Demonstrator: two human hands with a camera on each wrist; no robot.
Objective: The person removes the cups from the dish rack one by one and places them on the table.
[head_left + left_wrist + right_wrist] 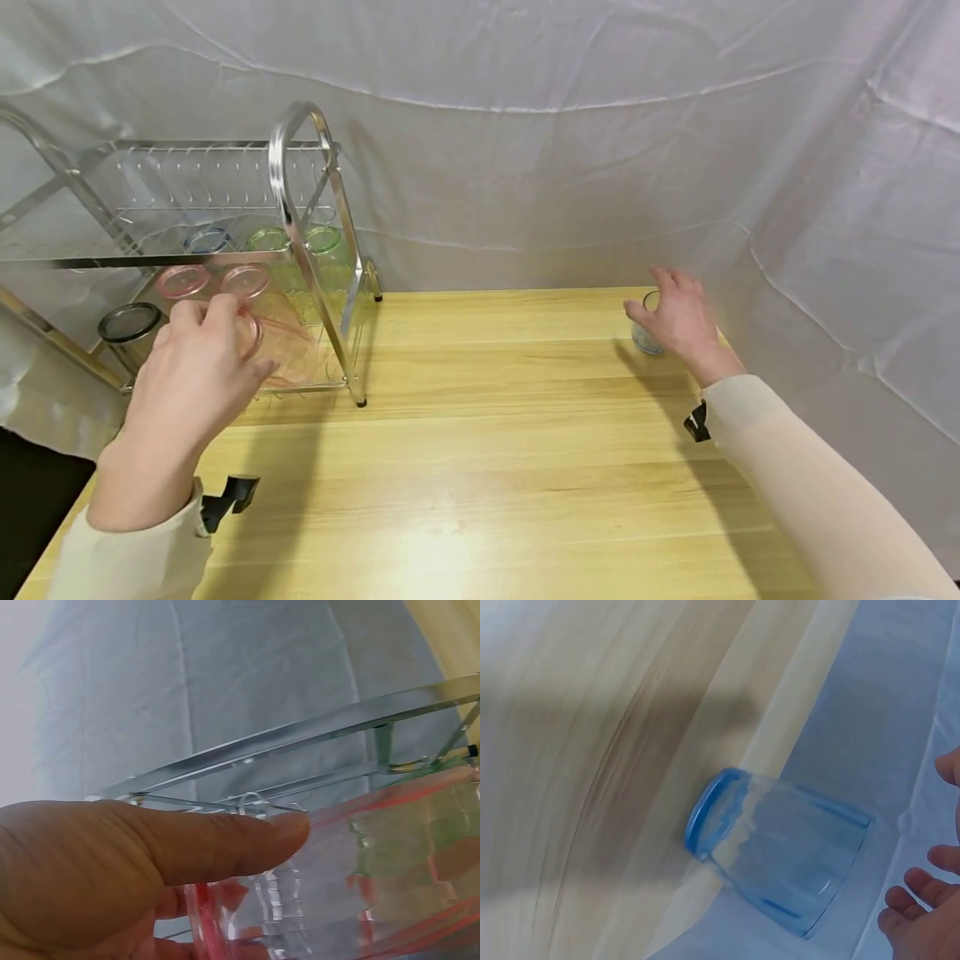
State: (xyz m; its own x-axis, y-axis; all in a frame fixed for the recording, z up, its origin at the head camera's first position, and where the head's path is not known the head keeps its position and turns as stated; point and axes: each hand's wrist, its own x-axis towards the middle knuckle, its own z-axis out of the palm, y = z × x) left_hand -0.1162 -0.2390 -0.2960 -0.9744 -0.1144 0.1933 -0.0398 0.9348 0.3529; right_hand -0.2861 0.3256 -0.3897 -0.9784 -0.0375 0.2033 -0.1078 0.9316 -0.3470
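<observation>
My left hand [191,367] is at the front of a metal dish rack [341,333]. It grips a pink-tinted clear glass [250,336] by its red base end; in the left wrist view the thumb [225,840] lies along one side and fingers show behind the glass. Far to the right, a clear blue-tinted glass [795,847] stands upright on the table, its thick blue base down. Beside and above it is my right hand [681,321], fingers spread; the right wrist view shows a gap between fingers and glass.
Other upside-down glasses fill the rack's lower tier: pink ones [182,281], green ones [326,242], a blue one [210,240] and a dark one [129,323]. Above them runs the upper rail [150,260]. Pale cloth [525,183] hangs behind the wooden table [480,433].
</observation>
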